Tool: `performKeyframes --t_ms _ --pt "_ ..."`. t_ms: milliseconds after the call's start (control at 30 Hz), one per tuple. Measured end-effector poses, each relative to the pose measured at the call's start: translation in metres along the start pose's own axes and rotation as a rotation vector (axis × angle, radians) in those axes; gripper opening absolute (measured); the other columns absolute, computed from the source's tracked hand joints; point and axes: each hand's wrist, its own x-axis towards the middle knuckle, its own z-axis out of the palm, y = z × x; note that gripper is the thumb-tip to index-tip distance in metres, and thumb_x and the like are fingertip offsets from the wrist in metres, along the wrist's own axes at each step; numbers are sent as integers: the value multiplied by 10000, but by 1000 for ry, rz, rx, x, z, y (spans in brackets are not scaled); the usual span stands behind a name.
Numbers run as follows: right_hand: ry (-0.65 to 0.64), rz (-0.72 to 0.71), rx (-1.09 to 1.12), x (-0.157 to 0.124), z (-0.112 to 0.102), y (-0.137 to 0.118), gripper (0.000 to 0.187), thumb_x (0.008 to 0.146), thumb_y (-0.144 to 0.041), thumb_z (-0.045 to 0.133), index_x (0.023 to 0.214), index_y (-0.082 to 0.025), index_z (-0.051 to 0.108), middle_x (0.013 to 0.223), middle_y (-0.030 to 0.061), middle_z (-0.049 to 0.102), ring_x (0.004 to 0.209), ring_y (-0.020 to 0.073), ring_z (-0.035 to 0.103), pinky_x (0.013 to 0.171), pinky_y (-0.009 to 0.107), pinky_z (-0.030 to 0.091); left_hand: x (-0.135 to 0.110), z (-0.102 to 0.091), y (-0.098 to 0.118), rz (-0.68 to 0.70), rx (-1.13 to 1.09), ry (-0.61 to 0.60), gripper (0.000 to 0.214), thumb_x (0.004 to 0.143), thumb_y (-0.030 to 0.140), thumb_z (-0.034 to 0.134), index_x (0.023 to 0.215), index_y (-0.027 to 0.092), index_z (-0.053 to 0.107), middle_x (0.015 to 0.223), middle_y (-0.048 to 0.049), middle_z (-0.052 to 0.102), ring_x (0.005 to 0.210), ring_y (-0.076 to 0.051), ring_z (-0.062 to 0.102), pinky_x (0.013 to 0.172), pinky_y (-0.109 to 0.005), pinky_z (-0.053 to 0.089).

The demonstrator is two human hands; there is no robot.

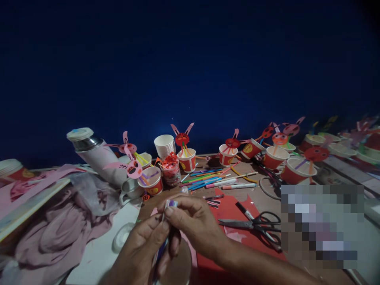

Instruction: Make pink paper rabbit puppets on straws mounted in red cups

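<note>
My left hand [142, 249] and my right hand [192, 221] meet low in the middle of the view, both closed on a bundle of thin coloured straws [170, 206] held upright. The purple and white straw ends stick out above my right thumb and fingers. My left fingers wrap the lower part of the bundle. Below my hands lie red paper [234, 221] and a pale round cup rim.
Black scissors [258, 223] and a marker lie on the red paper to the right. Loose straws and pens [213, 178] lie beyond my hands. Several red paper cups with rabbit faces [187, 156] line the back, beside stacked white cups [164, 145], a flask [95, 154] and pink cloth [59, 221].
</note>
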Motion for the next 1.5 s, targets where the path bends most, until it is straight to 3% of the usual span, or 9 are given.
performKeyframes --t_ms 100,200,300,367,500,700,900,1167,1500 --pt "-59 -31 23 3 -4 -4 345 716 -482 572 889 -189 630 614 -24 558 458 70 520 449 197 443 0 0 5 23 12 -28 379 638 465 656 549 131 501 429 44 478 309 -6 337 322 -127 223" --pt "-15 -158 -147 9 -26 -18 303 755 -431 547 961 -222 620 797 7 623 698 102 580 660 251 468 -3 -1 15 63 -51 -33 320 667 447 638 661 142 543 460 48 508 301 5 306 323 -122 214" --pt "135 -238 -613 21 -66 -32 262 816 -373 473 921 -191 630 879 34 649 808 128 588 727 262 447 -8 -4 25 101 -132 -2 264 680 392 648 766 160 556 482 57 521 310 5 327 338 -117 238" --pt "244 -168 -1115 31 -94 -33 303 864 -338 374 967 -186 614 921 34 649 820 123 588 701 233 436 -9 -6 29 122 -164 -9 243 685 367 649 764 157 555 483 56 522 309 5 335 339 -118 244" --pt "235 -55 -1395 44 -129 -15 238 813 -243 445 854 -164 667 837 65 655 765 171 584 662 257 393 -6 -10 29 126 -195 -37 218 700 331 638 795 154 553 500 48 542 301 3 348 336 -123 243" --pt "166 68 -1692 49 -130 4 204 760 -168 482 810 -167 680 882 110 648 855 212 561 705 279 343 -2 -12 25 113 -237 -69 202 708 316 632 805 160 548 505 44 559 301 -8 380 333 -125 253" --pt "98 143 -1812 47 -129 -10 202 759 -159 460 755 -188 660 828 67 666 778 176 582 636 241 332 -2 -11 29 100 -231 -48 216 685 331 653 779 157 567 489 44 559 300 -3 383 334 -115 260" --pt "261 178 -1892 36 -135 -40 243 806 -221 387 899 -212 612 821 57 667 722 187 589 541 246 302 -4 -12 29 115 -243 -65 191 704 322 640 779 165 561 518 40 578 311 -7 400 340 -115 287" --pt "255 246 -1969 32 -161 -44 230 781 -181 414 825 -228 635 887 53 666 824 213 593 645 289 365 -1 -15 28 116 -229 -68 189 720 330 624 792 164 569 512 41 560 315 -6 393 339 -114 284"
